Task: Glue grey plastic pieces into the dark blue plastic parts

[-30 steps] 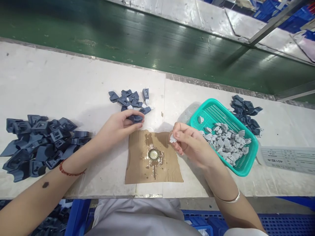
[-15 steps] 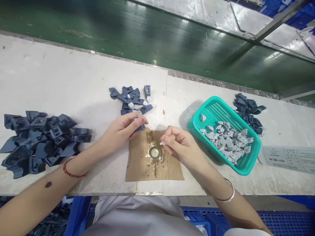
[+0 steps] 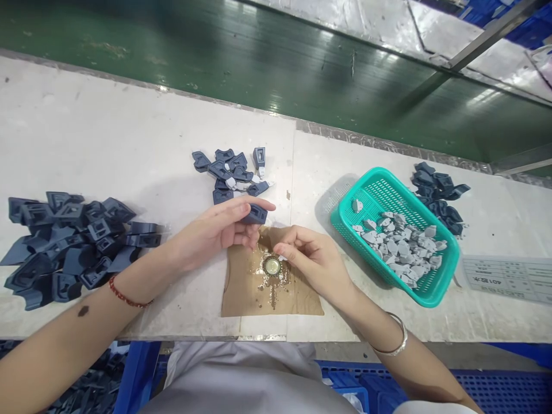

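Between the thumb and fingers of my left hand is a dark blue-grey plastic part, its recess showing. My right hand pinches a small light-grey piece, mostly covered by the fingertips. Both hands are over the upper part of a brown cardboard sheet. On the sheet, a round cap holds clear liquid, with wet spots around it. Just beyond my left hand lies a small group of dark parts, some with light-grey pieces attached.
A large heap of dark parts lies at the left. To the right, a green basket holds light-grey pieces, with more dark parts behind it. A printed label sheet lies at far right. A green belt runs beyond the table.
My left hand has turned and its fingers have extended, so the dark part shows more. My right hand has shifted slightly left and down with the small piece.
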{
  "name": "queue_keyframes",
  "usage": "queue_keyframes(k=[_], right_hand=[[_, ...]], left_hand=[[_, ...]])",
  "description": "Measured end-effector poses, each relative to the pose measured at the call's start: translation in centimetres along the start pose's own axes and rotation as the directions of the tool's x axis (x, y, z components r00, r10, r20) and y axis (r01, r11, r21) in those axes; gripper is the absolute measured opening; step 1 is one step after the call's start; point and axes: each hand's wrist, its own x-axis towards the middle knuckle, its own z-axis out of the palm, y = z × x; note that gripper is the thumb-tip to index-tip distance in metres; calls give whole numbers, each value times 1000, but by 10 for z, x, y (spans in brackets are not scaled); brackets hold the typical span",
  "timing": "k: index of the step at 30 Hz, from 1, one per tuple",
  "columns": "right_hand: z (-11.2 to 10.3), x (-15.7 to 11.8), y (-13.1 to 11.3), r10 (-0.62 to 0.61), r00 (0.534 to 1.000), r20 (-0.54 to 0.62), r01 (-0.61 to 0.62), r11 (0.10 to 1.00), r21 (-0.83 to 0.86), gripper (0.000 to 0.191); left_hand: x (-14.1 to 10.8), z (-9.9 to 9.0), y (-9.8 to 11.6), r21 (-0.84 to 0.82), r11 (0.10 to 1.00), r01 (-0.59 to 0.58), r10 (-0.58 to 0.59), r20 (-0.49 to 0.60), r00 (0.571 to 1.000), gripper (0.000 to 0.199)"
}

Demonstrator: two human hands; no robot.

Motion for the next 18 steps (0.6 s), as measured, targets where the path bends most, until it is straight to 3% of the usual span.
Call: queue_keyframes(k=[5, 9, 13, 18], right_hand=[[-2, -3, 0, 12, 998, 56, -9, 999, -46, 35], [-5, -6, -1, -122, 991, 53, 131, 957, -260, 29], [-6, -6, 0, -404, 897, 178, 438, 766, -470, 27], [-3, -1, 6, -528, 774, 349, 612, 486, -624, 31]], left_hand=[[0, 1, 2, -35, 999, -7, 5, -71, 997, 22], [0, 1, 2, 5, 1000, -19, 20, -125, 992, 28], [0, 2, 2, 133, 989, -61, 83, -165, 983, 29], [-1, 3, 3, 226, 970, -91, 139, -207, 968, 25]])
